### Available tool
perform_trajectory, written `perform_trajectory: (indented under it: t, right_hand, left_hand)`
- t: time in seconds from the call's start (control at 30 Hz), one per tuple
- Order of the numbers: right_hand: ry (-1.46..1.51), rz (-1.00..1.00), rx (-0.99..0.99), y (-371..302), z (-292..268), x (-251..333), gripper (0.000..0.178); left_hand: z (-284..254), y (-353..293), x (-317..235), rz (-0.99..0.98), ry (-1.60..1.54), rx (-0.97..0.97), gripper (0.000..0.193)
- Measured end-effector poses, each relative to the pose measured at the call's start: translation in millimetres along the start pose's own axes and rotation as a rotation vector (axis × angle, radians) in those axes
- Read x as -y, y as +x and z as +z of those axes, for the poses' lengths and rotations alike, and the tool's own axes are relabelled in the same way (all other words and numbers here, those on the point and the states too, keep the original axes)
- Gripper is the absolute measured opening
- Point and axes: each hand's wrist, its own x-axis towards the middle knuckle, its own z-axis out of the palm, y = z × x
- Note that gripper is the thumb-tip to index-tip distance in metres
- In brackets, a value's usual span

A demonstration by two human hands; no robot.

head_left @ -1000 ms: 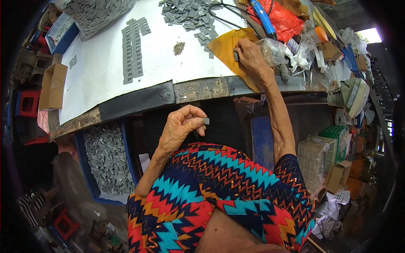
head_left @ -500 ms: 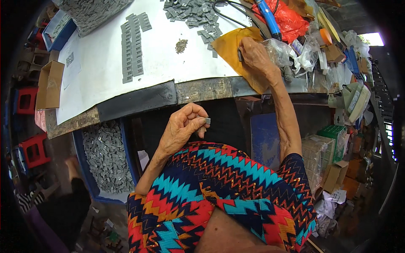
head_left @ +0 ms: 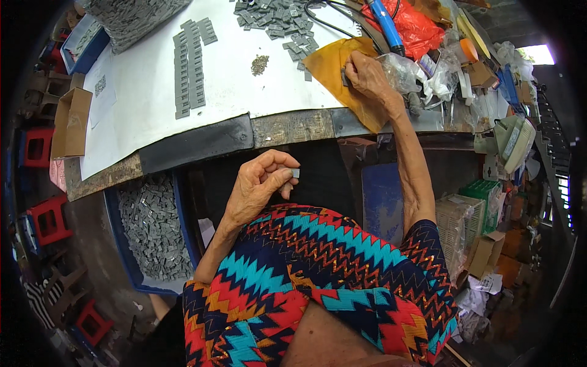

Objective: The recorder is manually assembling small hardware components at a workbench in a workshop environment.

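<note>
My left hand (head_left: 260, 185) is in front of the bench edge, above my lap. Its thumb and fingers pinch a small grey rectangular piece (head_left: 296, 173). Over on the bench, my right hand (head_left: 371, 78) has its fingers bent together on an orange-yellow sheet (head_left: 330, 61). A dark grey piece (head_left: 345, 78) shows at those fingertips, partly hidden by them. Left of the sheet lies a loose pile of grey pieces (head_left: 275, 17), with a little heap of small brass-coloured parts (head_left: 259, 65) nearby. Farther left, similar pieces stand in two long rows and a short one (head_left: 189, 73).
A blue tool with a black cable (head_left: 385, 24), a red bag (head_left: 416, 33) and clear plastic bags crowd the bench's right. A blue bin of grey pieces (head_left: 107, 202) sits below left. A cardboard box (head_left: 72, 122) stands at the left edge; a big filled bag (head_left: 131, 24) lies behind.
Both hands keep nearly the same places and holds. At the lower left, the other person's arm and dark clothing have shifted down and right, uncovering a red stool.
</note>
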Motion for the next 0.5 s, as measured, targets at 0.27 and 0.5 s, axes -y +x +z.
perform_trajectory:
  t: [0.27,0.5]
  right_hand:
    - [-0.013,-0.035,0.019,8,8,-3,0.016]
    - [0.045,-0.037,0.058,10,1,-8,0.019]
  left_hand:
    - [-2,-5,2,-0.013,0.055,-0.037,0.013]
    - [-2,-5,3,0.001,0.075,-0.026,0.013]
